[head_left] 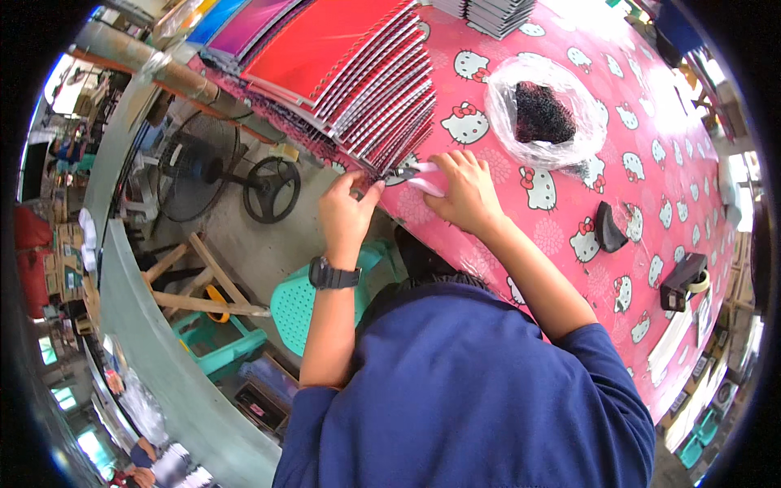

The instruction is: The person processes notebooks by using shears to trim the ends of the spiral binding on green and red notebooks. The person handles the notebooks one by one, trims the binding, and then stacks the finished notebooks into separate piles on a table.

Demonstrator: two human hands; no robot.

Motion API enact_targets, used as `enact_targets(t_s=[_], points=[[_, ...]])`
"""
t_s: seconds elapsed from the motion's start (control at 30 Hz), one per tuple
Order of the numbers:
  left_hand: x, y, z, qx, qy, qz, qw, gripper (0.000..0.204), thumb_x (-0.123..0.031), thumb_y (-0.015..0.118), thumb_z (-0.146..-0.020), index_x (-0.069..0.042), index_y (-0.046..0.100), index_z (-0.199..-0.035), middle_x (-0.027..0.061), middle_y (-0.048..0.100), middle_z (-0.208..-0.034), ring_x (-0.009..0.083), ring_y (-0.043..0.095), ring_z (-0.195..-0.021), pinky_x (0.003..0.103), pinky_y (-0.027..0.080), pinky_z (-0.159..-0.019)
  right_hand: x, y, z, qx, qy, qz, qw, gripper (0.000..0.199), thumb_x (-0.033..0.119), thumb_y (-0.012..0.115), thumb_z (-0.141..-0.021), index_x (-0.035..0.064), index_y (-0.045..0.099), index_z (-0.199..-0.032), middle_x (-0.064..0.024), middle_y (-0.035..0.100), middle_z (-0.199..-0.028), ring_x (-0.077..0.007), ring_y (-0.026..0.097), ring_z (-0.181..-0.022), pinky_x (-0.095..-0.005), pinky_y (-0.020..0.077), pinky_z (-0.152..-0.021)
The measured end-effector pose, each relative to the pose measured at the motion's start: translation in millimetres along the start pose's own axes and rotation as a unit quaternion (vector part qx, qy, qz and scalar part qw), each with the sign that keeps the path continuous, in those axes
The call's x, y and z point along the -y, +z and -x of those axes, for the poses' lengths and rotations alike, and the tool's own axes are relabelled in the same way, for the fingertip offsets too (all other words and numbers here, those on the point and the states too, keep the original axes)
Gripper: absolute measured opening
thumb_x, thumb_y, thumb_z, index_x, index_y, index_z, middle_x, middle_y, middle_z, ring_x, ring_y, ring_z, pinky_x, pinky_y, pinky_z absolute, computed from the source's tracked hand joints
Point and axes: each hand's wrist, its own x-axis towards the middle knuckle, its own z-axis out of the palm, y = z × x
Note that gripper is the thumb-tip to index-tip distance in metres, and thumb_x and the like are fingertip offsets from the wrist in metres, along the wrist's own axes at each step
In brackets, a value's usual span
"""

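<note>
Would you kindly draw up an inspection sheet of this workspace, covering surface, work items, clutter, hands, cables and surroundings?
Surface: pink table cover with a cartoon cat print.
Job's things: spiral-bound notebooks in a staggered stack, red cover on top; tool with pale handles.
Clutter: clear plastic bag around black bits; black wedge-shaped object; tape dispenser.
Left hand: hand at the stack's near corner, beside the tool's tip; whether it pinches anything is unclear.
Right hand: hand closed around the tool's handles.
Cables: nothing seen.
Surroundings: black fan and green perforated stool left of the table.
</note>
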Motion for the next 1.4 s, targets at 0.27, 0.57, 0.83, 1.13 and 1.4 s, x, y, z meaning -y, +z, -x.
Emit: enact_targets(t_s=[0.27, 0.57, 0.83, 1.13, 1.4], points=[[-12.6, 4.4, -5.9, -0.044, -0.023, 0.09, 0.995, 0.018, -0.005, 0.073, -0.076, 0.006, 0.063, -0.086, 0.0112, 0.068, -0.075, 0.0137, 0.065, -0.067, 0.026, 0.051, -0.062, 8.6, 0.1, -7.6, -0.033, -0.016, 0.065, 0.997, 0.044, 0.034, 0.073, -0.067, 0.0063, 0.058, -0.098, -0.0102, 0.058, -0.093, -0.0281, 0.054, -0.097, -0.0443, 0.0409, -0.079], [-5.9, 2.6, -9.9, -0.003, -0.038, 0.096, 0.995, 0.017, -0.005, 0.073, -0.077, 0.006, 0.064, -0.087, 0.0082, 0.068, -0.074, 0.0098, 0.063, -0.066, 0.024, 0.05, -0.063, 4.0, 5.1, -11.8, -0.028, -0.031, 0.078, 0.996, 0.041, 0.026, 0.071, -0.065, 0.0063, 0.06, -0.1, -0.0117, 0.061, -0.089, -0.03, 0.058, -0.089, -0.0426, 0.0455, -0.075], [0.3, 1.9, -15.3, 0.051, -0.08, 0.134, 0.986, 0.016, 0.001, 0.072, -0.076, 0.003, 0.058, -0.085, 0.0072, 0.066, -0.082, 0.0095, 0.061, -0.072, 0.023, 0.05, -0.067, -4.2, -0.6, -14.7, 0.058, 0.002, -0.027, 0.998, 0.038, 0.027, 0.07, -0.066, 0.0074, 0.062, -0.097, -0.0113, 0.061, -0.082, -0.0307, 0.061, -0.08, -0.0433, 0.0482, -0.07], [10.4, -2.3, -18.4, 0.066, -0.097, 0.182, 0.976, 0.02, 0.002, 0.074, -0.074, 0.003, 0.057, -0.084, 0.0072, 0.065, -0.082, 0.0098, 0.06, -0.072, 0.023, 0.049, -0.067, -3.7, 10.8, -6.4, -0.005, -0.025, 0.064, 0.998, 0.051, 0.028, 0.073, -0.063, 0.0087, 0.057, -0.108, -0.0101, 0.059, -0.095, -0.0286, 0.053, -0.1, -0.0422, 0.0419, -0.083], [5.5, -2.8, -23.0, 0.069, -0.094, 0.106, 0.987, 0.021, -0.001, 0.076, -0.071, 0.002, 0.058, -0.082, 0.0058, 0.064, -0.075, 0.0089, 0.059, -0.066, 0.023, 0.048, -0.061, -2.2, 10.7, -8.2, -0.026, -0.04, 0.062, 0.997, 0.039, 0.034, 0.071, -0.07, 0.0063, 0.058, -0.094, -0.0109, 0.059, -0.092, -0.0276, 0.055, -0.095, -0.0442, 0.0424, -0.08]])
